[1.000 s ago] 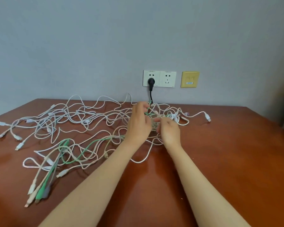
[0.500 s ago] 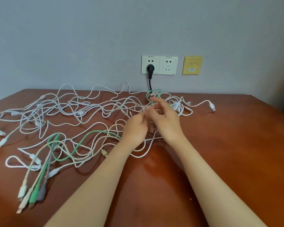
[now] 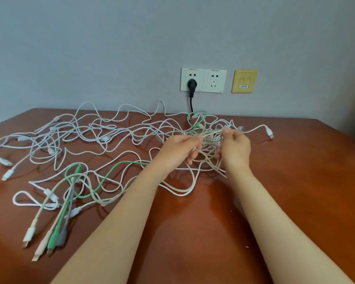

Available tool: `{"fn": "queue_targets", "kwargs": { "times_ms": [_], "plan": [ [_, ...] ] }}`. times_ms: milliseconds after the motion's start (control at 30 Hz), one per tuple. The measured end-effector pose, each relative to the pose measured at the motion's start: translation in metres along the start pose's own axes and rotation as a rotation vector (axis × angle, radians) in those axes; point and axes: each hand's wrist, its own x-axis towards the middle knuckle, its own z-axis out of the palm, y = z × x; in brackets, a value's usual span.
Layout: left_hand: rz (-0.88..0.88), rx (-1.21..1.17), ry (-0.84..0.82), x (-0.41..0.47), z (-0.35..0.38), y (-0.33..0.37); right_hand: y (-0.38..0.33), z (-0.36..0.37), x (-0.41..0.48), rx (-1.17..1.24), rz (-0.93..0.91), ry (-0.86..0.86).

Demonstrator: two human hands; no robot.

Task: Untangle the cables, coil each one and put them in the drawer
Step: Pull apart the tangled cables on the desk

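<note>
Cream cable [image 3: 212,133]: left hand [image 3: 178,150], right hand [image 3: 237,149]

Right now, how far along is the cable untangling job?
Nothing looks finished: no coiled cable, no drawer in view. Left hand and right hand pinch a cream cable strand at the knot. Left to do: the white and green cable tangle over the brown wooden table.
</note>
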Motion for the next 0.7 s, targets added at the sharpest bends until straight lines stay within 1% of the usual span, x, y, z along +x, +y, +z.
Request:
{"fn": "queue_targets", "kwargs": {
  "times_ms": [33, 100, 133, 167, 200, 267, 333, 400, 433, 500, 533, 600, 633, 700],
  "plan": [
    [-0.003, -0.008, -0.001, -0.001, -0.002, 0.002, -0.001, -0.002, 0.002, 0.1, 0.065, 0.031],
    [-0.014, -0.109, 0.023, -0.001, -0.007, 0.005, -0.004, -0.009, 0.006, 0.316, 0.167, 0.069],
    [-0.021, -0.173, 0.028, 0.0, -0.009, 0.005, -0.004, -0.012, 0.007, 0.392, 0.199, 0.066],
    [-0.029, -0.235, 0.027, -0.001, -0.011, 0.005, -0.003, -0.014, 0.008, 0.406, 0.21, 0.057],
    [-0.038, -0.312, 0.016, -0.002, -0.011, 0.006, -0.002, -0.014, 0.008, 0.359, 0.208, 0.05],
    [-0.058, -0.539, -0.039, -0.006, -0.013, 0.008, -0.001, -0.011, 0.007, 0.176, 0.162, 0.047],
    [-0.054, -0.802, -0.097, -0.01, -0.017, 0.01, -0.002, -0.008, 0.005, -0.039, 0.045, 0.024],
    [-0.028, -0.951, -0.121, -0.011, -0.021, 0.011, -0.002, -0.007, 0.0, -0.246, -0.042, -0.022],
    [-0.017, -0.964, -0.124, -0.011, -0.021, 0.012, -0.002, -0.006, -0.002, -0.331, -0.07, -0.052],
    [-0.013, -0.905, -0.113, -0.01, -0.019, 0.013, -0.002, -0.003, -0.007, -0.446, -0.157, -0.082],
    [-0.016, -0.855, -0.106, -0.01, -0.016, 0.014, -0.003, -0.001, -0.01, -0.461, -0.249, -0.064],
    [-0.024, -0.711, -0.104, -0.012, -0.01, 0.015, -0.01, 0.0, -0.016, -0.429, -0.506, -0.023],
    [-0.031, -0.61, -0.108, -0.012, -0.007, 0.016, -0.014, 0.001, -0.02, -0.409, -0.619, -0.043],
    [-0.049, -0.432, -0.104, -0.014, 0.0, 0.017, -0.02, 0.003, -0.028, -0.409, -0.772, -0.145]
  ]
}}
